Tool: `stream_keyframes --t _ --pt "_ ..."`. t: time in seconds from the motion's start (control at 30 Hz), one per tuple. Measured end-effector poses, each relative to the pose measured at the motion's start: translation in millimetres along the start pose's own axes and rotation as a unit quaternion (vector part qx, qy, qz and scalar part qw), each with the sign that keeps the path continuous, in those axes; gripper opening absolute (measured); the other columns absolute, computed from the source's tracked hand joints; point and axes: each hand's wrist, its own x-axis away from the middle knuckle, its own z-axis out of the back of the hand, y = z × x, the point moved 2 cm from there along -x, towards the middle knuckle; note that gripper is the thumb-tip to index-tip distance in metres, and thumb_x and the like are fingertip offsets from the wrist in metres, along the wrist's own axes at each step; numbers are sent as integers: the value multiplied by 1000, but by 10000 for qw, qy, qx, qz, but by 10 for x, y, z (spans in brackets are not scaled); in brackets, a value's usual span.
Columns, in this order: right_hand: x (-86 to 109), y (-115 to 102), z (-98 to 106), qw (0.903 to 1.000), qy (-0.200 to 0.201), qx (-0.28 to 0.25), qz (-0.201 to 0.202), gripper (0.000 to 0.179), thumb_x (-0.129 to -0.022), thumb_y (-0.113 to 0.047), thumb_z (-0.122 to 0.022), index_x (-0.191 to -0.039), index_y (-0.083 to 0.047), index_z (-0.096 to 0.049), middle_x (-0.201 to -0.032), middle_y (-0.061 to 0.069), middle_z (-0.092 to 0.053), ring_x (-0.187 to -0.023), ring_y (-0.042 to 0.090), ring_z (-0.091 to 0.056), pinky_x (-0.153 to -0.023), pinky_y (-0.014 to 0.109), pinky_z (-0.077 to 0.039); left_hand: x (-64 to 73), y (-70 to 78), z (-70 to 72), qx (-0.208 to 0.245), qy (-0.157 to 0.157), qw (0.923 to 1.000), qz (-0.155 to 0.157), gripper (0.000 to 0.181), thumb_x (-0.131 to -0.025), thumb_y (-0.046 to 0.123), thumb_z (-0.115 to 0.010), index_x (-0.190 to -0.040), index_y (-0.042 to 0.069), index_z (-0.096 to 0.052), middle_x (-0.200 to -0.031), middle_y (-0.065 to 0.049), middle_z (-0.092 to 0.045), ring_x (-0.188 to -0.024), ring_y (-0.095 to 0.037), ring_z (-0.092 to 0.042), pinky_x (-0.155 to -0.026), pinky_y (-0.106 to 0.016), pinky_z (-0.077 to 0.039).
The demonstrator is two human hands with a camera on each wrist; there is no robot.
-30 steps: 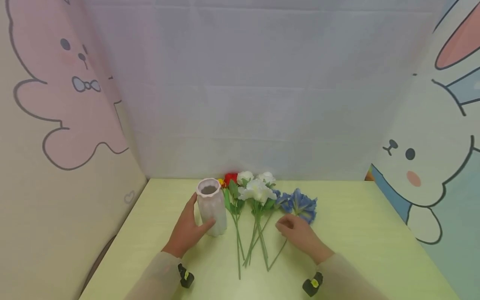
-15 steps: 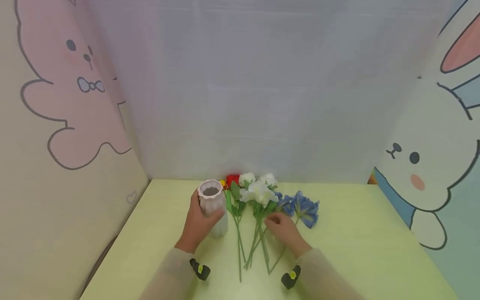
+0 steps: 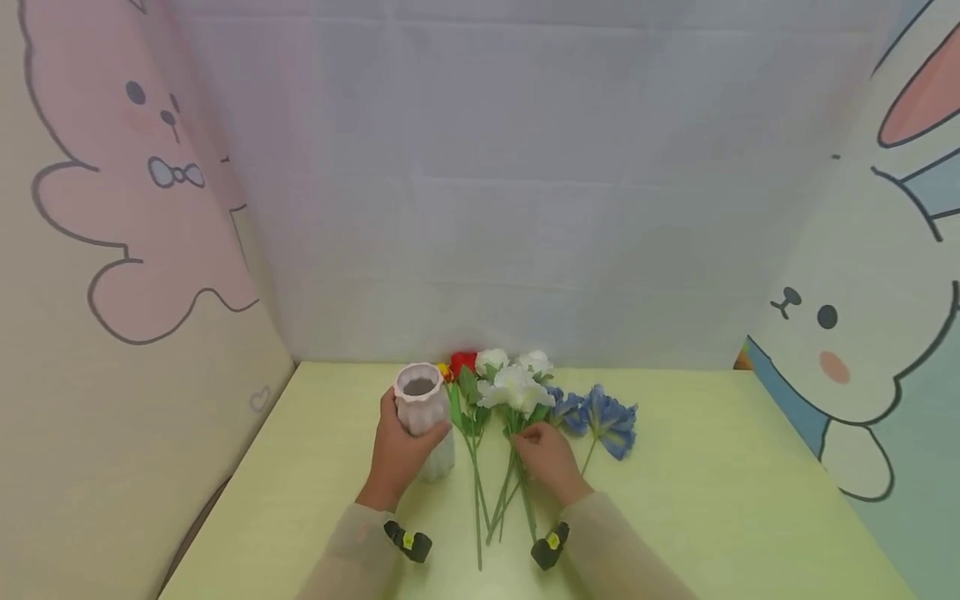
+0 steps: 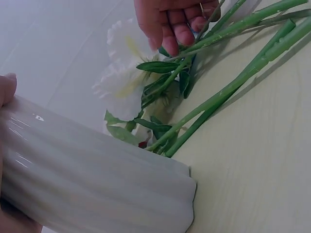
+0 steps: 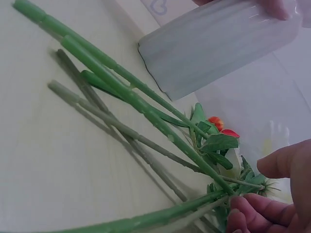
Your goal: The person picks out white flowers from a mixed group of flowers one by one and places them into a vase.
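Observation:
A white fluted vase (image 3: 423, 413) stands upright on the table, and my left hand (image 3: 399, 457) grips its side, thumb in front. Just right of it, artificial flowers lie with their stems toward me. My right hand (image 3: 551, 460) is at the stems just below a large white flower (image 3: 516, 388). In the right wrist view the thumb (image 5: 277, 162) stands apart from the fingertips (image 5: 238, 213), which touch or nearly touch a green stem (image 5: 170, 138). No stem is plainly pinched. The left wrist view shows the right fingers loosely curled beside the stems.
Behind lie a red flower (image 3: 462, 362), a small orange-yellow flower (image 3: 444, 371) and two white roses (image 3: 491, 360). Blue flowers (image 3: 611, 421) lie to the right. A white cloth backdrop (image 3: 480, 250) rises at the table's back edge, with printed side panels (image 3: 847, 375).
My right hand has moved left, from beside the blue flowers to the white flower's stems. The left hand has shifted slightly and wraps further round the vase, which stays in place.

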Motion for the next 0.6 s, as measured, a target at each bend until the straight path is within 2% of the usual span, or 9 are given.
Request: stream_keyframes --t 0.27,0.43,0.6 --pt "-26 -123 -47 9978 196 640 -23 25 -99 -31 -69 -101 -6 -69 -86 3 -67 -69 19 -60 -65 40 -51 -30 -53 -25 110 -16 9999 52 94 -82 24 -90 -154 18 -29 -138 -11 -50 -117 -34 -55 -94 -57 -49" --pt "-89 -164 -52 9939 254 1060 -138 20 -96 -28 -70 -93 -7 -72 -85 2 -68 -68 17 -59 -68 40 -51 -31 -57 -47 163 15 9998 72 93 -84 21 -88 -154 18 -29 -140 -11 -49 -121 -35 -54 -98 -60 -46" --pt "-118 -170 -48 9958 158 869 -248 13 -93 -19 -69 -89 -7 -70 -85 4 -67 -68 19 -58 -67 40 -51 -14 -76 -50 177 38 9998 102 92 -84 19 -88 -155 20 -29 -140 -11 -49 -119 -35 -54 -97 -60 -47"
